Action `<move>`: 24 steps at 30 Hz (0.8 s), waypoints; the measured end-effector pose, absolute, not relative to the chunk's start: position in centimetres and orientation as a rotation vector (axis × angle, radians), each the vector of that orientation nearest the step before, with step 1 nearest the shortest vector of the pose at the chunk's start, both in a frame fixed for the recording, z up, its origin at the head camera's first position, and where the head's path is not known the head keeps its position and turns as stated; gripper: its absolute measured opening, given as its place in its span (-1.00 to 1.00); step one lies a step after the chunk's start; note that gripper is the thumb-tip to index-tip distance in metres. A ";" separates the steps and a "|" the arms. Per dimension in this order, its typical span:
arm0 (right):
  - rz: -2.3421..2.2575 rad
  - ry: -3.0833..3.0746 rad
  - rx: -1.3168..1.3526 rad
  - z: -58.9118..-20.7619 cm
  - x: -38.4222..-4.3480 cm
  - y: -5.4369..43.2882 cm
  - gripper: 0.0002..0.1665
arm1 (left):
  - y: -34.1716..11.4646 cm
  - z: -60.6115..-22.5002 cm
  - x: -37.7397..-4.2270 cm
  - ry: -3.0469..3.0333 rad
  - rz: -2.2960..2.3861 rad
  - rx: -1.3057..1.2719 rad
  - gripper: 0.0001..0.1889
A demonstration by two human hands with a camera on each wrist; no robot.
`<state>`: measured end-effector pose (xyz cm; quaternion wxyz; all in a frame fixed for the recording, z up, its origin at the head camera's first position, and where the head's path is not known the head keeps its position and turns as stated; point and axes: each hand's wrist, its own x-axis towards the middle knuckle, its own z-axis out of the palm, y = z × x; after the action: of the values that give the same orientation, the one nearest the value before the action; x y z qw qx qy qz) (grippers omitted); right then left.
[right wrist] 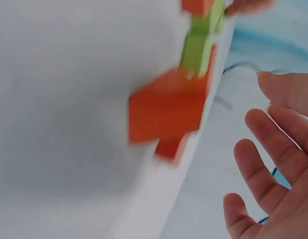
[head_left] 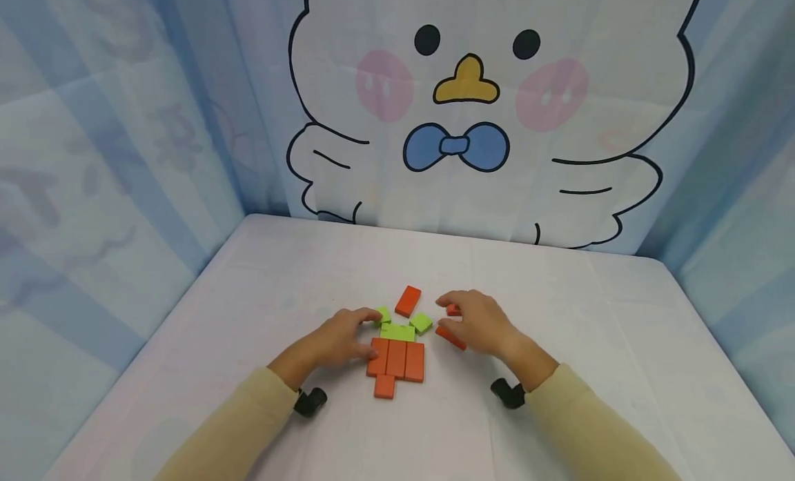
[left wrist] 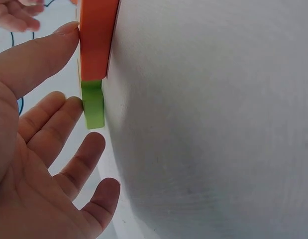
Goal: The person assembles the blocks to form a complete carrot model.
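Note:
Three upright orange blocks (head_left: 396, 359) lie side by side on the white table, a small orange block (head_left: 384, 386) below them. A green block (head_left: 397, 332) lies along their top, with small green blocks at its left (head_left: 384, 315) and right (head_left: 421, 322). My left hand (head_left: 338, 337) rests along the left side. Its thumb touches an orange block (left wrist: 98, 40) and a fingertip meets a green block (left wrist: 94, 105) in the left wrist view. Above two loose orange blocks, one (head_left: 450, 337) nearer and one (head_left: 454, 310) partly hidden, hovers my right hand (head_left: 481, 322), holding nothing, fingers spread.
Another loose orange block (head_left: 408, 301) lies tilted beyond the green ones. The white tabletop (head_left: 559, 295) reaches back to a curtain (head_left: 459, 198) with a cartoon figure, and more curtain hangs at both sides. The right wrist view is blurred.

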<state>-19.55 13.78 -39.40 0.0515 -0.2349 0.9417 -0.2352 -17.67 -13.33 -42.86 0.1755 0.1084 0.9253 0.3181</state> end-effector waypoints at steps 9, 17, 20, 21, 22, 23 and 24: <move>-0.680 2.817 -0.472 -41.1 -23.5 16.2 -0.56 | -13.4 -42.9 -17.6 2.615 0.890 0.310 -0.31; -0.754 2.757 -0.439 -42.0 -24.3 15.9 -0.53 | -13.5 -42.9 -17.7 2.619 0.886 0.304 -0.31; -0.776 2.757 -0.469 -42.2 -24.3 15.8 -0.52 | -13.5 -42.8 -17.7 2.615 0.889 0.298 -0.32; -0.779 2.760 -0.474 -42.3 -24.3 15.8 -0.52 | -13.5 -42.8 -17.7 2.614 0.890 0.294 -0.32; -0.773 2.768 -0.477 -42.3 -24.2 15.8 -0.52 | -13.5 -42.7 -17.7 2.612 0.891 0.292 -0.32; -0.760 2.779 -0.481 -42.3 -24.2 15.8 -0.51 | -13.5 -42.7 -17.6 2.612 0.889 0.293 -0.32; -0.746 2.793 -0.488 -42.3 -24.1 15.8 -0.50 | -13.5 -42.7 -17.6 2.611 0.888 0.291 -0.31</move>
<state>-24.14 15.79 -42.28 0.1047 -0.1657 0.9474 -0.2529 -17.61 -13.51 -42.67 0.1831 0.1033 0.9256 0.3147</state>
